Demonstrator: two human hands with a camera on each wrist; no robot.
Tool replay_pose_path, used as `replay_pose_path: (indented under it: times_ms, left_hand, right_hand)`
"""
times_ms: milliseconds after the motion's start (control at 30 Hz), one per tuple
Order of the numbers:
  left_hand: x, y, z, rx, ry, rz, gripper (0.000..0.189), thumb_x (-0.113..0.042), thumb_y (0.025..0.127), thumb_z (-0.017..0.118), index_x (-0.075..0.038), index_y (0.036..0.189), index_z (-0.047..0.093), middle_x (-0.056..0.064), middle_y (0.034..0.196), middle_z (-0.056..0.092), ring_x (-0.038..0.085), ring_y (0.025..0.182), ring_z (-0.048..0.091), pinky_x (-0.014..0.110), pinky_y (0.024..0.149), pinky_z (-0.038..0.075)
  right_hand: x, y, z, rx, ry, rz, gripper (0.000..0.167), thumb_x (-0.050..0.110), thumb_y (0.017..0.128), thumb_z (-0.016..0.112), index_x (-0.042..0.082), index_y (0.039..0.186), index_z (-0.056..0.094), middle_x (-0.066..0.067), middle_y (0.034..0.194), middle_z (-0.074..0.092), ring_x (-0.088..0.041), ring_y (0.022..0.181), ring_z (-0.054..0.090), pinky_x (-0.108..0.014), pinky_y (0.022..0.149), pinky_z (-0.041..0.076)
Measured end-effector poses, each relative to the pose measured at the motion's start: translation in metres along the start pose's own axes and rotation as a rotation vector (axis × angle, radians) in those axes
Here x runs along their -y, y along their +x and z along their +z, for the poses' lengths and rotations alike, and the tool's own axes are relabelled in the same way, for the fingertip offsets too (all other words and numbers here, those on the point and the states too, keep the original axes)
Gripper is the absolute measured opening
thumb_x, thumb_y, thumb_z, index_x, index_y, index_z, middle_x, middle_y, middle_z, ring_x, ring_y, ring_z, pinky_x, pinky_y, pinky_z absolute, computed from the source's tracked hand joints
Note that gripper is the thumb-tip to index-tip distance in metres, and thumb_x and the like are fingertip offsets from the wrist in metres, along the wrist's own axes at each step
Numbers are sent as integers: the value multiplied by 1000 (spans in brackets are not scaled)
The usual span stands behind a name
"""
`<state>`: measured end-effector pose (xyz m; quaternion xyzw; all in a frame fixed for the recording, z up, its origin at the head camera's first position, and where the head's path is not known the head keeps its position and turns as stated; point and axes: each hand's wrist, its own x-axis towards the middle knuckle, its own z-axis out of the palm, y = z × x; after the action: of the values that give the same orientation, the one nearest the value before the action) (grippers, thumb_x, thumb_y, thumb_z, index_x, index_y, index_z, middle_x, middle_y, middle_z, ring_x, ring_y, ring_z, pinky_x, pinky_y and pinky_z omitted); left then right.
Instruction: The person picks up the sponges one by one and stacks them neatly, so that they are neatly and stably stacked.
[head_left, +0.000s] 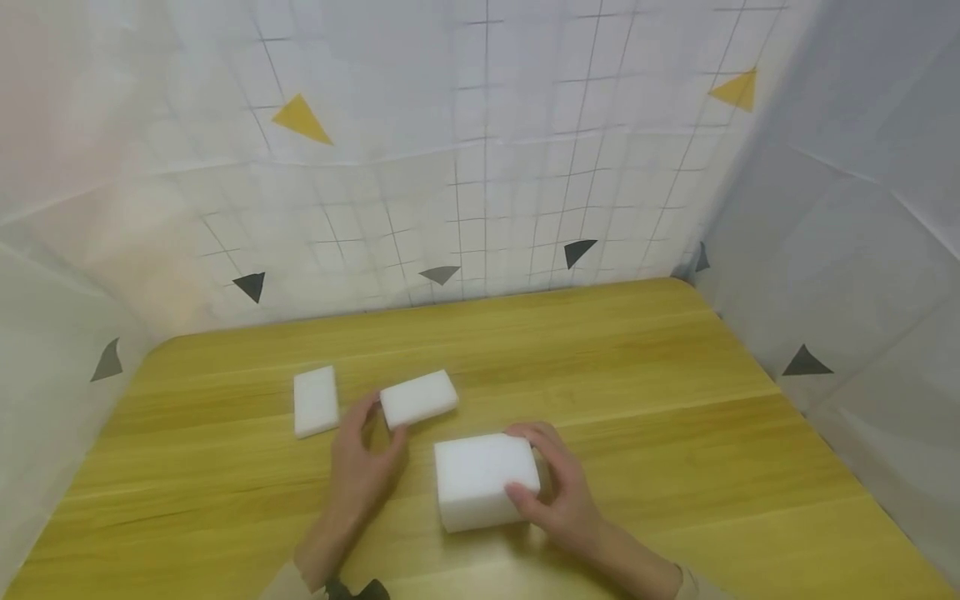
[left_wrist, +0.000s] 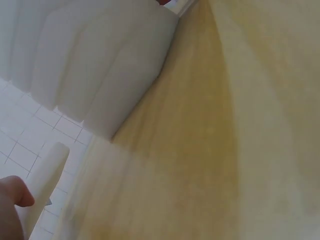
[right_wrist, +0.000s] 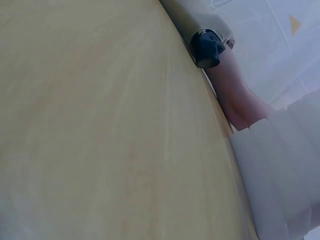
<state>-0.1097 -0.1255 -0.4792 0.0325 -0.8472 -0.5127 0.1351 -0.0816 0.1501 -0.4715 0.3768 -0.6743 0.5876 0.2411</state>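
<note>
My left hand (head_left: pixel 363 467) pinches a flat white sponge (head_left: pixel 417 398) at its left end, between thumb and fingers. The left wrist view shows the thin edge of this sponge (left_wrist: pixel 49 172) beside a fingertip. My right hand (head_left: pixel 558 496) grips the right side of a stack of white sponges (head_left: pixel 483 475), thumb on the near side and fingers on the far side. Several layers of the stack (left_wrist: pixel 95 60) press together in the left wrist view. A third piece, a single white sponge (head_left: pixel 316 402), lies flat on the table, left of my left hand.
The wooden table (head_left: pixel 637 358) has a rounded far edge. White sheeting with grid lines and triangles (head_left: pixel 525 167) hangs behind it, and pale sheeting (head_left: pixel 862 250) stands along the right. A black wrist device (right_wrist: pixel 206 49) sits at my left sleeve.
</note>
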Motion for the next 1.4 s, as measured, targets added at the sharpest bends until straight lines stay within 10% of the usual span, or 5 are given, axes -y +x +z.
replay_pose_path:
  times_ms: [600,1400]
  left_hand:
    - [-1,-22,-4,-146,-56,379,64,-1,76,79,-10,136,59,6,130,64,22,117,59,18,107,43]
    - [-31,-15,2,-431,-441,952,47,-1,79,68,30,111,53,36,109,61,27,109,61,28,100,51]
  right_hand:
    - [-4,-3,2,-4,-19,-2,59,1,73,75,-9,127,56,-21,120,59,-20,114,57,-25,99,49]
    - [-4,-3,0,-11,-8,29,58,4,75,74,-6,129,57,-16,122,61,-20,112,57,-29,95,51]
